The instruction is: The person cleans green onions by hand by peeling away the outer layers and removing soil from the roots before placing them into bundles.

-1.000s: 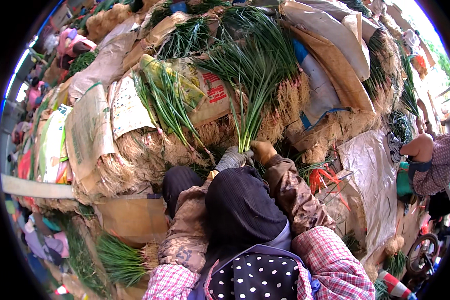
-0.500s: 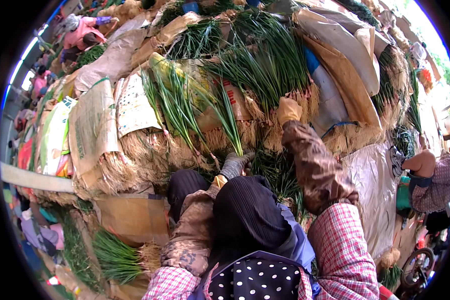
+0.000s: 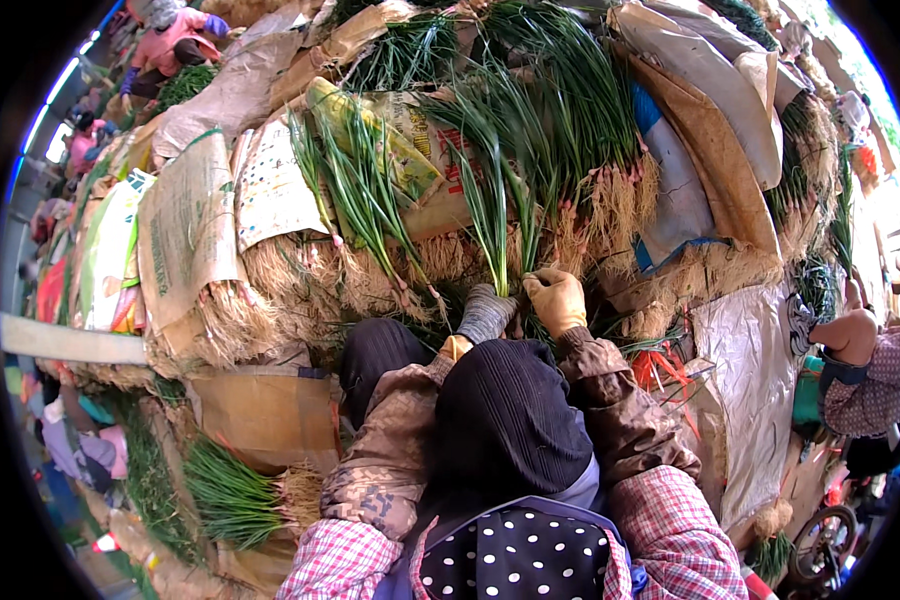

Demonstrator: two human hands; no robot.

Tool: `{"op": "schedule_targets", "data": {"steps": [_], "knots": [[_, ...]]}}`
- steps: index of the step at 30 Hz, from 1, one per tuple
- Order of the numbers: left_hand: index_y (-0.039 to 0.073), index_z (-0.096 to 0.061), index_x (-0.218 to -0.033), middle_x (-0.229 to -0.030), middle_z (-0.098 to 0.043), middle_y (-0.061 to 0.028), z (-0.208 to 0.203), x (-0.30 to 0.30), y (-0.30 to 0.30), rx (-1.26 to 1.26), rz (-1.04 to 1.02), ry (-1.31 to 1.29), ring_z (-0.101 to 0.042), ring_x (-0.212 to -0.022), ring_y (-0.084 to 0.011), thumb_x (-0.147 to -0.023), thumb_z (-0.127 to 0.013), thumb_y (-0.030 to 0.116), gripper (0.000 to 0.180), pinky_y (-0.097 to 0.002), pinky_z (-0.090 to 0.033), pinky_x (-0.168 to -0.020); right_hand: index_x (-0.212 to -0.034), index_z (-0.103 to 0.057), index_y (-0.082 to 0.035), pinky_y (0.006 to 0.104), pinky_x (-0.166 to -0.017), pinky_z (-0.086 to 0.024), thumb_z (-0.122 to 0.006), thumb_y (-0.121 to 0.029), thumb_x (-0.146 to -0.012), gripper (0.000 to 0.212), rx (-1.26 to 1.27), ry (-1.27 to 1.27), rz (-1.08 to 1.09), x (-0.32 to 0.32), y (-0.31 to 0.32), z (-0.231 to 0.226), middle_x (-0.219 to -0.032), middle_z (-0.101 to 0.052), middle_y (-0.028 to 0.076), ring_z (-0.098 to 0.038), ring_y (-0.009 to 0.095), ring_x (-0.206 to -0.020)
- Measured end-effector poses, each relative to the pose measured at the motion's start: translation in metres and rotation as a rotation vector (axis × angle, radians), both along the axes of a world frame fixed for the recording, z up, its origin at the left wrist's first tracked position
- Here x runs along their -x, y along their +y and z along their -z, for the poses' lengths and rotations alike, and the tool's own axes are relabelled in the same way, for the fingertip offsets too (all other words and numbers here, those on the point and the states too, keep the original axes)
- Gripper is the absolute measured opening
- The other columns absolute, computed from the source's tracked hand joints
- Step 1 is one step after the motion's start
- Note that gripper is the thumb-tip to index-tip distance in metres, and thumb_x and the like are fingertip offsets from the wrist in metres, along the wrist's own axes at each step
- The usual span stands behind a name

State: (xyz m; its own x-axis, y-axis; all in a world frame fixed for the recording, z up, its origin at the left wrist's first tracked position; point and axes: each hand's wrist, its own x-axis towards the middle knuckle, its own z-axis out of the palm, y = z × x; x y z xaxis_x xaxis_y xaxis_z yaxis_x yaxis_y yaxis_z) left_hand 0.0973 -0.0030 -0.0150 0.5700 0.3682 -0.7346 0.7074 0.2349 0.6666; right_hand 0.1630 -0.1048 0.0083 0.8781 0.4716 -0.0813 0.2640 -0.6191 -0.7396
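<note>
My left hand (image 3: 487,312), in a grey knitted glove, is closed round the lower ends of a small bunch of spring onions (image 3: 490,225), just past my knees. Their green leaves point away from me. Close on its right, my right hand (image 3: 558,302) in a yellowish glove is bent, with thumb and fingertips pinched at the base of another spring onion (image 3: 527,235). The roots in both hands are hidden. Beyond lies a big heap of spring onions (image 3: 585,120), pink bulbs and pale roots toward me. Several loose spring onions (image 3: 370,200) lie to the left.
Brown sacking (image 3: 185,230) and a white printed sack (image 3: 278,195) cover more bundles at the left. A tied bundle (image 3: 235,495) lies at the lower left. Orange-red strings (image 3: 660,370) lie right of my arm, near a pale plastic sheet (image 3: 745,380). A person (image 3: 870,360) sits at the right.
My right hand has come back from the big heap, toward me and left, to beside my left hand, with a spring onion at its fingertips. My left hand keeps its bunch.
</note>
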Motion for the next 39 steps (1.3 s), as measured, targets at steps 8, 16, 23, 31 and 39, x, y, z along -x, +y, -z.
{"op": "schedule_targets", "data": {"steps": [8, 16, 23, 31, 39], "knots": [[0.0, -0.053, -0.077, -0.054, -0.055, -0.0125, 0.002, 0.006, 0.001, -0.023, -0.179, -0.045, -0.055, -0.043, -0.0201, -0.072, -0.067, 0.02, 0.025, -0.0342, -0.042, -0.037, -0.08, -0.065, 0.001, 0.0346, -0.071, -0.047, -0.062, -0.027, -0.067, 0.031, 0.477, 0.217, -0.067, 0.0, -0.014, 0.055, -0.079, -0.062, 0.019, -0.061, 0.031, -0.076], [0.007, -0.056, -0.093, -0.057, -0.051, -0.0045, -0.004, 0.005, -0.002, 0.265, -0.399, -0.134, -0.045, -0.04, -0.0143, -0.074, -0.064, 0.009, 0.021, -0.0286, -0.036, -0.036, -0.088, -0.058, -0.009, 0.0412, -0.055, -0.045, -0.06, -0.035, -0.074, 0.03, 0.281, -0.381, 0.078, -0.023, -0.012, 0.015, -0.065, -0.059, 0.015, -0.057, 0.034, -0.062], [0.008, -0.063, -0.079, -0.054, -0.054, -0.0024, -0.009, 0.008, -0.003, 0.206, -0.378, -0.232, -0.043, -0.039, -0.0122, -0.068, -0.07, 0.013, 0.014, -0.0291, -0.034, -0.036, -0.078, -0.061, -0.006, 0.0388, -0.061, -0.045, -0.061, -0.026, -0.073, 0.02, 0.017, -0.125, -0.131, -0.003, -0.025, 0.026, -0.071, -0.059, 0.017, -0.058, 0.033, -0.068], [0.003, -0.058, -0.064, -0.051, -0.056, -0.0084, -0.02, -0.001, 0.008, 0.104, -0.055, 0.109, -0.048, -0.036, -0.017, -0.065, -0.073, 0.025, 0.026, -0.0324, -0.033, -0.031, -0.102, -0.055, 0.005, 0.0265, -0.073, -0.044, -0.059, -0.03, -0.081, 0.041, -0.286, 0.336, -0.178, 0.001, -0.016, 0.01, -0.082, -0.061, 0.01, -0.055, 0.015, -0.079], [0.001, -0.06, -0.076, -0.056, -0.057, -0.0085, -0.003, 0.012, 0.003, 0.195, -0.354, -0.363, -0.049, -0.039, -0.0167, -0.07, -0.069, 0.01, 0.014, -0.0302, -0.037, -0.034, -0.096, -0.058, 0.002, 0.0244, -0.056, -0.048, -0.057, -0.02, -0.082, 0.025, -0.629, 0.855, 0.236, 0.004, 0.009, 0.012, -0.081, -0.062, 0.008, -0.059, 0.014, -0.066]]}}
